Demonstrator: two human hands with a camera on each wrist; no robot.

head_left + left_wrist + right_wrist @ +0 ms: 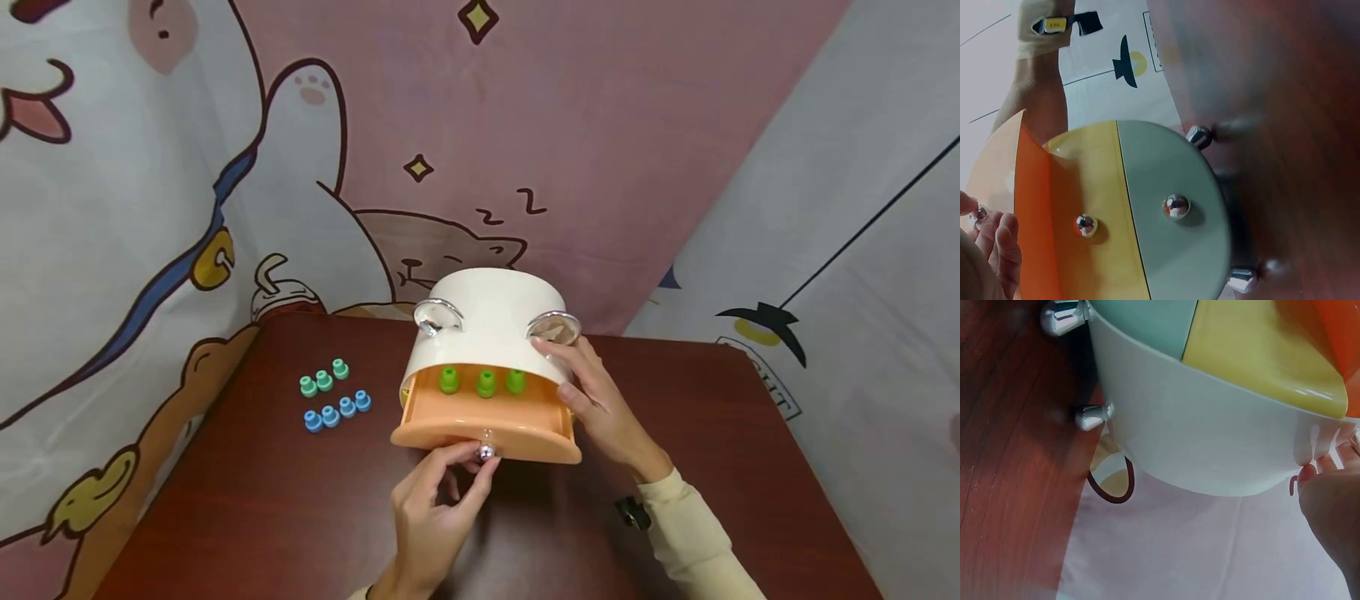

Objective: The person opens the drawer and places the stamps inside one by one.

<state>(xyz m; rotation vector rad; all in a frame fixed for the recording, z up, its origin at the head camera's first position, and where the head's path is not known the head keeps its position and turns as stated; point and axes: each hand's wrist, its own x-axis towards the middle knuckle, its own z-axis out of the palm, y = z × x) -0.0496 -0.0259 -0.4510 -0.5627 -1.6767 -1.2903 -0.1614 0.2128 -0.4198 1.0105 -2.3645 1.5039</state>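
My left hand [442,500] pinches the round silver knob [486,452] of an orange drawer [487,429] between thumb and fingertips. The drawer is pulled out of the top of a rounded white cabinet [495,308]. Inside it stand three bright green pegs [486,383]. My right hand [603,404] rests against the cabinet's right side, its index finger reaching the base of a silver ring [555,327] and its thumb near the front edge. Below the orange drawer, a yellow drawer [1088,194] and a grey-green drawer [1169,162] sit closed, each with a silver knob.
Left of the cabinet, three mint-green pegs [324,380] and a row of several blue pegs [330,416] stand on the dark wooden table [300,517]. Short silver feet [1090,417] hold the cabinet. A cartoon-printed cloth [600,125] hangs behind the table.
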